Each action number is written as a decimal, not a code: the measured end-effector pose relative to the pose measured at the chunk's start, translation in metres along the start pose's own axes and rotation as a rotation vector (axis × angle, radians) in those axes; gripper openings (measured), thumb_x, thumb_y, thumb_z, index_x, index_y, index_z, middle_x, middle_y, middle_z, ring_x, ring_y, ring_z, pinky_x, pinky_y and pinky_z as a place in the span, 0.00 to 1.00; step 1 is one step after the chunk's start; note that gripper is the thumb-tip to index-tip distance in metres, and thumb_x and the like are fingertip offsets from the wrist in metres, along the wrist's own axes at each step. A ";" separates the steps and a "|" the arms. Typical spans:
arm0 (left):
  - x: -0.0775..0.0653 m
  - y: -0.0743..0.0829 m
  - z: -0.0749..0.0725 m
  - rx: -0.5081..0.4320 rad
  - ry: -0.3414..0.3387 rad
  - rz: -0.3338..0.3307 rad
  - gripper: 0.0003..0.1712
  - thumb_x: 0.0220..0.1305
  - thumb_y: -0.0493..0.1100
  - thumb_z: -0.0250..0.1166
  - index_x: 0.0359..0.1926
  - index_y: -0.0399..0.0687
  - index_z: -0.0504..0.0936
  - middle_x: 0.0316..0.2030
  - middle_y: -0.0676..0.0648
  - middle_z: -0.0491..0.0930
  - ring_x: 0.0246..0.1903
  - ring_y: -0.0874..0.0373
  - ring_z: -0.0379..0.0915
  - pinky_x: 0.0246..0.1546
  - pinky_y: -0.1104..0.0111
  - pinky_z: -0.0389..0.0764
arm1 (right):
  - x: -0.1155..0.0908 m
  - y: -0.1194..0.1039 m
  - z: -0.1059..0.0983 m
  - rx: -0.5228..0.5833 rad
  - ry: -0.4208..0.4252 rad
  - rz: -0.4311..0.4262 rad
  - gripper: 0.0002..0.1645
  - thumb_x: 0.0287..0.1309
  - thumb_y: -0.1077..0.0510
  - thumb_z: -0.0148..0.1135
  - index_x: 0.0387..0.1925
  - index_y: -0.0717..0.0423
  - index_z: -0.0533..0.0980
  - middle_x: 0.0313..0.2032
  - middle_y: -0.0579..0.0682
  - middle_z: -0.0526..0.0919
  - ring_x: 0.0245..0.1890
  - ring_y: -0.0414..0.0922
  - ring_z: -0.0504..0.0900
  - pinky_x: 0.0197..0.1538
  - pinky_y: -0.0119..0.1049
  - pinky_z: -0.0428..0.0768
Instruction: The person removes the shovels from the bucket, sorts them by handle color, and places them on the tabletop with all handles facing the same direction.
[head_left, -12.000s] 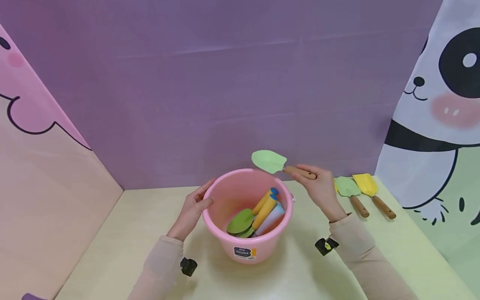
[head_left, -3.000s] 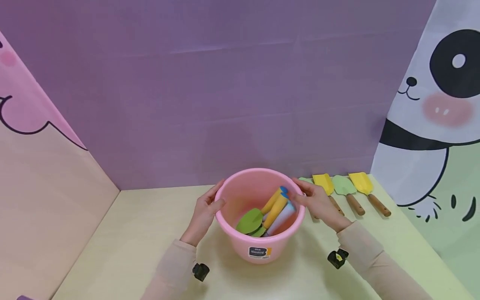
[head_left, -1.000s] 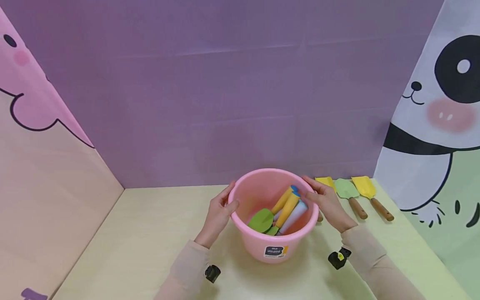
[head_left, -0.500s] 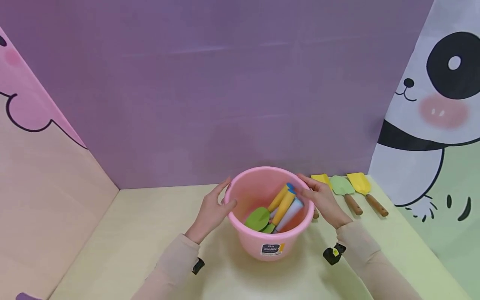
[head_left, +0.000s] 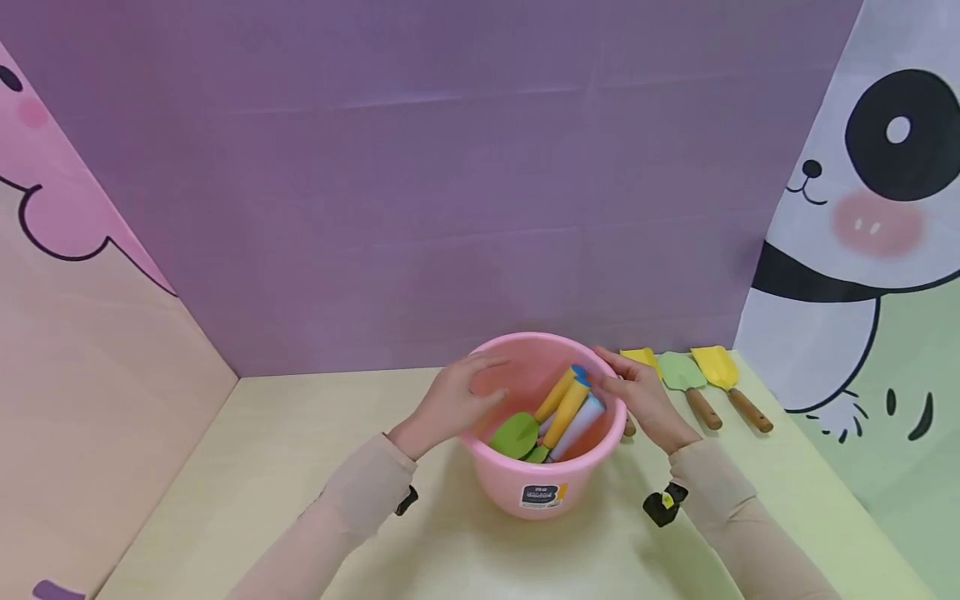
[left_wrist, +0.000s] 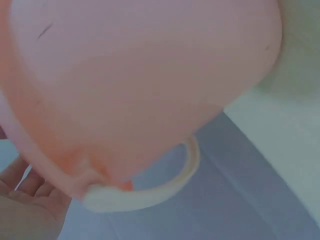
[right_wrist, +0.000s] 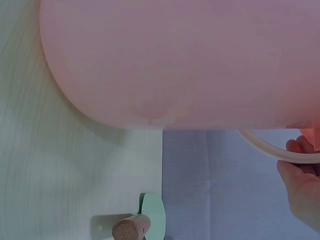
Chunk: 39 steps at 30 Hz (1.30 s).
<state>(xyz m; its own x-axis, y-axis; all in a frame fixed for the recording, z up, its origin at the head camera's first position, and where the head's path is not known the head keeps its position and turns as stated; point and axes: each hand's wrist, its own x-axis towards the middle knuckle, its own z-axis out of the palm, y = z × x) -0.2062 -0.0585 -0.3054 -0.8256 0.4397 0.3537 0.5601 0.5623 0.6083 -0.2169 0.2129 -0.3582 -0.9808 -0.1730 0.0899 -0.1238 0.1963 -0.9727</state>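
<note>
A pink bucket (head_left: 495,483) with a label on its front stands on the table in the head view. Inside it lie garden trowels: a green leaf-shaped blade (head_left: 515,436), yellow handles (head_left: 566,414) with blue ends, and a pale lilac handle (head_left: 578,427). My right hand (head_left: 647,398) grips the right rim, thumb inside and fingers outside. Over the left rim, my left hand (head_left: 453,398) reaches into the bucket's mouth with fingers and thumb spread, holding nothing. The bucket's white carrying handle (left_wrist: 145,197) hangs at the back in the left wrist view.
Right of the bucket lie wooden-handled hand shovels: a yellow one (head_left: 716,367), a light green one (head_left: 681,371) and another yellow one (head_left: 639,356) partly hidden by my right hand. A purple wall (head_left: 390,208) rises behind the table. Something purple (head_left: 57,591) shows at the lower left.
Twelve seconds ago my right hand held a light green trowel; since then it has taken the bucket's rim. The bucket has shifted right. My left hand has released the left rim and moved over the opening.
</note>
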 end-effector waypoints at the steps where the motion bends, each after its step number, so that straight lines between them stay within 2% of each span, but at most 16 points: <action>1: 0.004 0.003 -0.002 0.009 -0.031 0.003 0.23 0.55 0.37 0.63 0.54 0.43 0.76 0.53 0.46 0.77 0.56 0.51 0.70 0.56 0.58 0.71 | 0.000 0.000 0.000 0.000 0.004 0.002 0.32 0.62 0.55 0.51 0.67 0.53 0.59 0.65 0.55 0.63 0.63 0.53 0.65 0.58 0.37 0.71; 6: 0.028 0.024 -0.010 0.031 -0.178 -0.032 0.24 0.56 0.39 0.62 0.57 0.47 0.75 0.54 0.48 0.76 0.54 0.50 0.70 0.54 0.58 0.72 | 0.001 -0.001 0.001 0.007 0.022 0.011 0.31 0.62 0.54 0.52 0.67 0.53 0.60 0.65 0.55 0.64 0.61 0.53 0.67 0.56 0.35 0.73; 9: 0.038 0.033 -0.007 0.010 -0.256 -0.065 0.24 0.58 0.41 0.61 0.58 0.49 0.74 0.55 0.49 0.75 0.55 0.52 0.69 0.55 0.59 0.72 | 0.000 -0.002 0.002 0.009 0.029 0.016 0.32 0.62 0.54 0.52 0.66 0.54 0.60 0.64 0.56 0.66 0.60 0.53 0.69 0.56 0.36 0.73; 11: 0.043 0.033 0.001 -0.063 -0.298 -0.073 0.23 0.60 0.42 0.59 0.58 0.50 0.74 0.56 0.50 0.74 0.56 0.53 0.68 0.57 0.61 0.70 | 0.000 -0.002 0.003 0.001 0.025 0.021 0.31 0.63 0.55 0.51 0.66 0.54 0.60 0.63 0.56 0.66 0.60 0.53 0.69 0.56 0.37 0.73; 14: 0.047 0.029 0.016 -0.177 -0.346 -0.085 0.20 0.62 0.42 0.57 0.56 0.53 0.76 0.53 0.53 0.76 0.53 0.57 0.71 0.54 0.65 0.72 | 0.000 -0.002 0.005 -0.004 0.014 0.029 0.31 0.63 0.56 0.50 0.66 0.55 0.59 0.64 0.56 0.65 0.60 0.53 0.68 0.58 0.39 0.71; 16: 0.050 0.024 0.026 -0.230 -0.360 -0.100 0.19 0.62 0.41 0.57 0.54 0.55 0.78 0.50 0.53 0.78 0.49 0.57 0.72 0.46 0.65 0.77 | 0.000 -0.003 0.006 -0.007 0.012 0.031 0.30 0.63 0.57 0.50 0.66 0.55 0.59 0.64 0.56 0.65 0.60 0.53 0.68 0.59 0.41 0.71; 18: 0.052 0.021 0.034 -0.224 -0.372 -0.123 0.19 0.60 0.40 0.59 0.53 0.54 0.78 0.48 0.52 0.79 0.48 0.56 0.73 0.42 0.67 0.79 | 0.000 -0.003 0.006 -0.006 0.016 0.033 0.31 0.62 0.57 0.50 0.66 0.55 0.60 0.64 0.56 0.65 0.60 0.53 0.68 0.59 0.42 0.71; 22: 0.058 0.016 0.048 -0.183 -0.387 -0.112 0.22 0.59 0.39 0.61 0.56 0.48 0.76 0.51 0.49 0.78 0.52 0.55 0.73 0.47 0.68 0.78 | 0.001 -0.003 0.004 -0.008 0.032 0.034 0.31 0.61 0.57 0.51 0.66 0.54 0.60 0.63 0.56 0.66 0.59 0.53 0.70 0.57 0.40 0.72; 24: 0.061 0.014 0.053 -0.201 -0.387 -0.116 0.22 0.59 0.39 0.61 0.56 0.48 0.76 0.51 0.49 0.78 0.53 0.55 0.73 0.48 0.68 0.77 | 0.002 -0.002 0.003 -0.010 0.038 0.038 0.31 0.61 0.57 0.51 0.66 0.54 0.60 0.63 0.56 0.67 0.59 0.53 0.70 0.56 0.39 0.73; 30: 0.064 0.010 0.057 -0.296 -0.363 -0.192 0.20 0.59 0.39 0.61 0.53 0.53 0.78 0.49 0.52 0.79 0.51 0.57 0.74 0.46 0.66 0.78 | 0.002 0.000 0.002 -0.011 0.051 0.037 0.31 0.61 0.57 0.52 0.66 0.53 0.61 0.62 0.56 0.67 0.58 0.52 0.70 0.54 0.34 0.74; 33: 0.063 0.010 0.058 -0.304 -0.359 -0.186 0.20 0.59 0.38 0.61 0.54 0.51 0.78 0.49 0.52 0.79 0.51 0.57 0.74 0.50 0.67 0.76 | 0.002 0.000 0.002 -0.018 0.050 0.035 0.31 0.61 0.56 0.52 0.66 0.52 0.61 0.62 0.55 0.68 0.58 0.52 0.70 0.54 0.34 0.74; 36: 0.062 0.010 0.060 -0.289 -0.375 -0.179 0.20 0.59 0.37 0.61 0.53 0.50 0.78 0.49 0.52 0.79 0.50 0.58 0.74 0.49 0.68 0.76 | 0.001 0.000 0.002 -0.024 0.039 0.031 0.32 0.61 0.54 0.52 0.66 0.52 0.60 0.63 0.55 0.67 0.58 0.52 0.69 0.54 0.36 0.74; 37: 0.062 0.010 0.061 -0.276 -0.387 -0.173 0.20 0.59 0.38 0.61 0.53 0.51 0.78 0.48 0.51 0.80 0.48 0.59 0.75 0.47 0.70 0.77 | 0.001 0.000 0.002 -0.024 0.036 0.029 0.32 0.62 0.54 0.52 0.66 0.52 0.60 0.63 0.55 0.66 0.58 0.53 0.69 0.54 0.37 0.74; 39: 0.061 0.010 0.063 -0.275 -0.441 -0.186 0.21 0.59 0.38 0.61 0.55 0.53 0.77 0.45 0.51 0.80 0.38 0.56 0.78 0.40 0.67 0.80 | 0.001 0.000 0.002 -0.021 0.032 0.023 0.32 0.62 0.54 0.52 0.67 0.53 0.60 0.63 0.55 0.66 0.58 0.53 0.69 0.54 0.35 0.75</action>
<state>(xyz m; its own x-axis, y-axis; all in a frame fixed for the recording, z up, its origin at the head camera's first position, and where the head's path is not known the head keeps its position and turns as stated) -0.2470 0.0179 -0.3222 -0.7686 0.6356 -0.0727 0.3205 0.4809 0.8161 -0.2174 0.2110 -0.3584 -0.9878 -0.1368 0.0748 -0.1039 0.2201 -0.9699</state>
